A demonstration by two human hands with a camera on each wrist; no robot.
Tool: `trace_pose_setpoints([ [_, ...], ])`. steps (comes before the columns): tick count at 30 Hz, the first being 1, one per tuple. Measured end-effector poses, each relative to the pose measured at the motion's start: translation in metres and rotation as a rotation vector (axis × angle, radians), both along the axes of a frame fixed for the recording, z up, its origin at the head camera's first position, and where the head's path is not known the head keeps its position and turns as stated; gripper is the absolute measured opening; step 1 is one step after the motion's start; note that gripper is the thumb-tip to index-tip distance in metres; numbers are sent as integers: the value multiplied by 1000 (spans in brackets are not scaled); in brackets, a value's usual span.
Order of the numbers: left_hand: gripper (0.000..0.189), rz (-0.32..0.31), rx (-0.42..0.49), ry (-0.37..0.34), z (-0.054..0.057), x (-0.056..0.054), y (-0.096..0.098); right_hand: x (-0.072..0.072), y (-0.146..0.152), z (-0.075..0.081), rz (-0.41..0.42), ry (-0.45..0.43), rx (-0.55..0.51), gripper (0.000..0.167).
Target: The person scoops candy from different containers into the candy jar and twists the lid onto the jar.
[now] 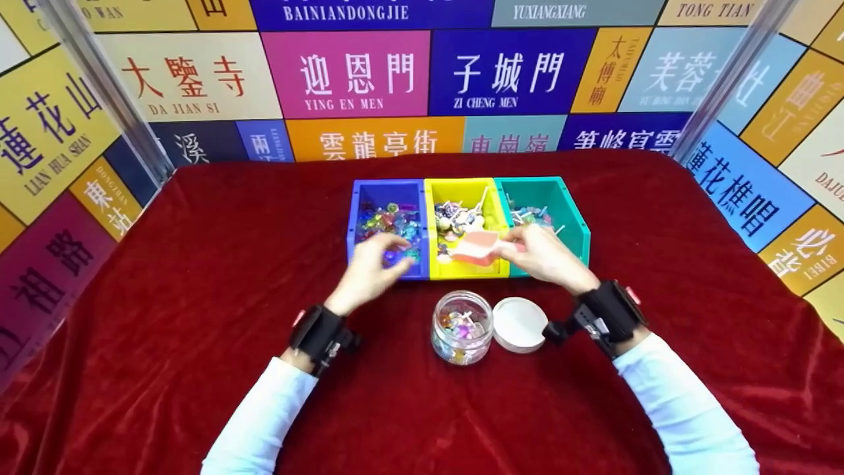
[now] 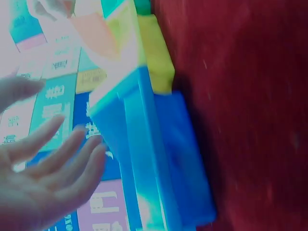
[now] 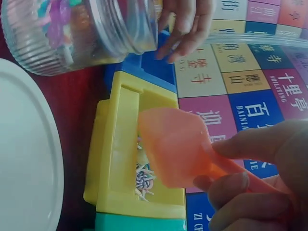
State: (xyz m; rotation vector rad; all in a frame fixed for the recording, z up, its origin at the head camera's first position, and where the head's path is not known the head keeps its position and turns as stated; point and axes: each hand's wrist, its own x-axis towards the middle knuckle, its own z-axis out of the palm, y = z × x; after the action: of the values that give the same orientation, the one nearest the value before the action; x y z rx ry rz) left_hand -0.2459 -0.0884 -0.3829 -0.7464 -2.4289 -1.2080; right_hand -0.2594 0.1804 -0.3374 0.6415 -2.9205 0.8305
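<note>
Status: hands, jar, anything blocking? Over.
Left hand empty, at blue bin. Right hand grips scoop over yellow bin. Jar uncapped, lid beside it. No obstruction visible.

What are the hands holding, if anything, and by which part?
The right hand holds the orange scoop by its handle. The left hand holds nothing.

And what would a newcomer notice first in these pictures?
Probably the row of blue, yellow and green bins, standing out on the red cloth. The right hand holds a coral scoop over the yellow bin. Lower in the head view, an open clear jar with colourful pieces stands beside a white lid.
</note>
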Motion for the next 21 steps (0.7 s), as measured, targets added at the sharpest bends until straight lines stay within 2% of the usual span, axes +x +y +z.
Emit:
trace_pose_setpoints([
  [2, 19, 110, 24, 47, 0, -2, -5, -3, -4, 1, -13, -20, 21, 24],
  [5, 19, 250, 27, 82, -1, -6, -13, -8, -10, 2, -43, -25, 67, 23],
  [10, 25, 410, 23, 113, -4, -13, -24, -14, -19, 6, -54, -90, 106, 25],
  [13, 33, 463, 24, 92, -8, -16, -28, -17, -25, 8, -65, -113, 127, 30],
  [17, 43, 489, -1, -31, -10, -20, -32, -21, -33, 9, -101, -102, 180, 36],
  [21, 45, 478, -36, -139, -9, -24, -35, -26, -37, 10, -129, -111, 212, 30],
])
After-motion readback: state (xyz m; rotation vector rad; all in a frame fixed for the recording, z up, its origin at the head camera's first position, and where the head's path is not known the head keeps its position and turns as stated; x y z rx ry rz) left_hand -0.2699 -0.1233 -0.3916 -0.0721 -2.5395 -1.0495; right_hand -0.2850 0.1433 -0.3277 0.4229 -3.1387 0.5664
